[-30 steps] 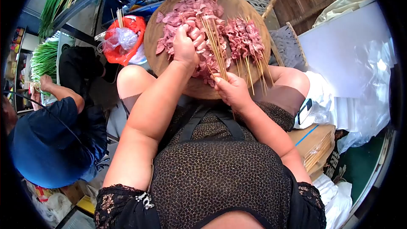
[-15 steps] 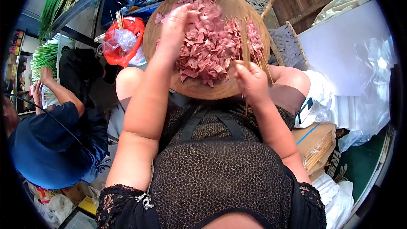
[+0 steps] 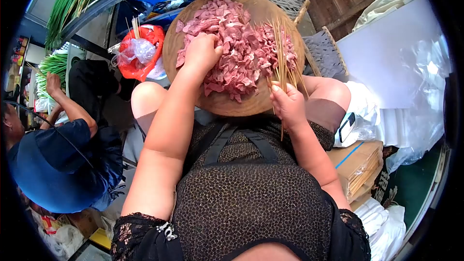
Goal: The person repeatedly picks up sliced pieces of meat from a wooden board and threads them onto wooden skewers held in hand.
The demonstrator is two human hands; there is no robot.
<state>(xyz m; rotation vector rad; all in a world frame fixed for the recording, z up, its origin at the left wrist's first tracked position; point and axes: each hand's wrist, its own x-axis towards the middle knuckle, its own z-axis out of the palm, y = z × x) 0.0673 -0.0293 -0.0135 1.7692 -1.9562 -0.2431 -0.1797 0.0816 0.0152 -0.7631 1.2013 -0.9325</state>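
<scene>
Sliced raw meat (image 3: 232,43) lies heaped on a round wooden board (image 3: 193,14) across my knees. My left hand (image 3: 203,53) is on the left part of the heap with its fingers curled, closed on a meat slice; the fingertips are partly hidden. In my right hand (image 3: 288,104), at the board's near right edge, is a bundle of thin bamboo skewers (image 3: 281,53) pointing away from me. Under and beside that bundle lie more skewers with meat (image 3: 290,46) at their far ends. Whether any skewer in my hand carries meat, I cannot tell.
A red plastic bag (image 3: 150,53) with skewers stands left of the board. A co-worker in a dark shirt (image 3: 72,140) reaches toward green stalks (image 3: 52,65) at the left. At the right are a woven chair (image 3: 328,50), a white panel (image 3: 386,53) and a cardboard box (image 3: 360,164).
My left hand has come down and toward me onto the meat, its fingers curling. My right hand, still around the skewers, has shifted slightly toward me. The co-worker's hands have moved.
</scene>
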